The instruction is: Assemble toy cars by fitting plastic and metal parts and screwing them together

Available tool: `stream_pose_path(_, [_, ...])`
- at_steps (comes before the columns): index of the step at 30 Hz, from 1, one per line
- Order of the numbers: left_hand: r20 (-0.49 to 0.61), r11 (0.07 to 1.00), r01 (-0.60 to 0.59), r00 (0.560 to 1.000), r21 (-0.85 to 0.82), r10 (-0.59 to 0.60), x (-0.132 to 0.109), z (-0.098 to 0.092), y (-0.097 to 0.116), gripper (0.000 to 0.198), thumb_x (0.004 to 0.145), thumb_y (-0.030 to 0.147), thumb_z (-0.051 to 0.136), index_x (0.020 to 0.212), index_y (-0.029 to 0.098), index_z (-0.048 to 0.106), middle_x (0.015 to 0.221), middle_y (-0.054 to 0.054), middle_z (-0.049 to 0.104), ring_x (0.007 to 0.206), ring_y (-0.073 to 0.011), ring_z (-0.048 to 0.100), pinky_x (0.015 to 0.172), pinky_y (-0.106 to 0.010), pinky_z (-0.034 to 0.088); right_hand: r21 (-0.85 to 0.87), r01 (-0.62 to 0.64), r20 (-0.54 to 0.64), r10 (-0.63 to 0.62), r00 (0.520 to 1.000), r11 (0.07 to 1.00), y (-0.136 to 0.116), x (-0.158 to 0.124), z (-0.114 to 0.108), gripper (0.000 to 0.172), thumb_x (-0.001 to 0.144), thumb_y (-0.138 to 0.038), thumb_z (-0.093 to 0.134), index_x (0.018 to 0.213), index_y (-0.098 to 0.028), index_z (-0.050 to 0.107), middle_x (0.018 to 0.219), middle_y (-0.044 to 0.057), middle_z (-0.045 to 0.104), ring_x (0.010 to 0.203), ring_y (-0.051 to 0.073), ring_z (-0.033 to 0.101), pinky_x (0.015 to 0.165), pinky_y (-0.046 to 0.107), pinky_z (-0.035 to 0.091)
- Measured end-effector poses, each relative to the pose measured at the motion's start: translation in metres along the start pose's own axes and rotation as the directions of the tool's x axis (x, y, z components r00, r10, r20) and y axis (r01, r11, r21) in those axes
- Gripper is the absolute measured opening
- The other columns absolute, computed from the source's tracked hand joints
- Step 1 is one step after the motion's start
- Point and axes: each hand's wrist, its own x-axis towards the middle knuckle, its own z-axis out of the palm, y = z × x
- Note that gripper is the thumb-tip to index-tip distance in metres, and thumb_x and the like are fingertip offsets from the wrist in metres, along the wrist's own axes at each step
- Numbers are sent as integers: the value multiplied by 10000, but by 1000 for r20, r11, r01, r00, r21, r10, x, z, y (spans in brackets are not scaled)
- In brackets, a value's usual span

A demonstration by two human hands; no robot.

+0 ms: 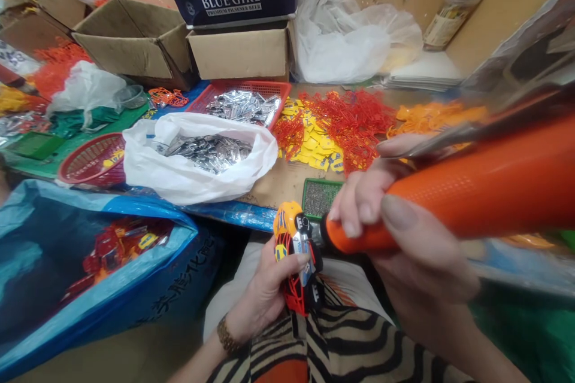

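Low in the middle, my left hand (265, 284) grips a small toy car (291, 224) with a yellow-orange body, red frame and black wheels. My right hand (395, 221) is wrapped around an orange power screwdriver (485, 173), which reaches in from the right. The tool's dark tip meets the side of the car near a wheel; the exact contact spot is hidden. Just behind the car lies a small green tray (321, 196) of tiny metal pieces, probably screws. A white bag (197, 182) of shiny metallic parts sits to the left.
A large blue sack (179, 305) with red and yellow pieces stands at left. On the table are a red basket (92, 161), a red tray (283, 96), yellow parts (317, 143), red frames (350, 116) and orange parts (431, 115). Cardboard boxes (238, 54) line the back.
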Motion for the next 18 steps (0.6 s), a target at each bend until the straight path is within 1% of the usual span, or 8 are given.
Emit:
stream_pose_path(2, [4, 1000, 5, 1000, -2, -5, 0, 1, 0, 415, 698, 167, 808, 1083, 162, 653, 920, -33, 686, 791, -157, 630, 748, -278, 517, -14, -6, -2, 6, 1000, 1000, -1, 0, 2, 137, 856, -275, 673, 904, -261, 546, 653, -79, 555, 530, 98, 536, 586, 302, 510])
stream_pose_path(4, [11, 1000, 12, 1000, -2, -12, 0, 2, 0, 407, 699, 171, 808, 1077, 169, 654, 918, -26, 690, 791, -158, 634, 744, -275, 515, -38, -12, -39, 11, 999, 999, -2, 0, 4, 128, 849, -261, 653, 915, -257, 543, 634, -76, 542, 519, 103, 526, 595, 310, 512])
stream_pose_path(7, [27, 1000, 11, 1000, 13, -11, -2, 4, 1, 421, 703, 187, 806, 1094, 167, 650, 934, -39, 704, 819, -180, 653, 755, -285, 519, -70, 8, -79, -13, 997, 997, -3, 2, 6, 145, 812, -236, 675, 870, -251, 542, 602, -76, 510, 483, 103, 494, 562, 305, 499])
stream_pose_path(9, [40, 1000, 14, 999, 27, -15, -2, 4, 1, 458, 709, 198, 804, 1135, 155, 642, 971, -64, 715, 857, -208, 670, 780, -308, 529, -78, 38, -52, -42, 998, 996, -2, 3, 5, 168, 798, -212, 697, 787, -241, 532, 599, -74, 493, 473, 96, 482, 544, 298, 481])
stream_pose_path(12, [50, 999, 27, 998, 22, -28, -4, 5, 0, 487, 718, 210, 802, 1170, 143, 634, 1019, -88, 720, 898, -238, 686, 821, -342, 541, -98, 81, 34, -78, 996, 992, -1, 2, -1, 211, 828, -162, 661, 699, -228, 507, 610, -67, 487, 491, 97, 485, 564, 307, 464])
stream_pose_path(15, [43, 1000, 20, 999, 8, -21, -5, 5, 0, 463, 721, 204, 798, 1151, 134, 639, 1006, -88, 720, 920, -250, 689, 861, -371, 545, -89, 124, 98, -115, 989, 988, 2, 0, -8, 193, 869, -120, 573, 739, -249, 514, 636, -69, 499, 493, 107, 470, 570, 325, 447])
stream_pose_path(18, [28, 1000, 1, 1000, 7, -1, -6, 6, 0, 462, 719, 192, 795, 1147, 137, 633, 963, -77, 720, 915, -249, 687, 862, -376, 551, -53, 149, 118, -142, 983, 987, 5, -3, -10, 147, 879, -141, 561, 823, -275, 537, 646, -68, 502, 477, 120, 456, 548, 347, 432])
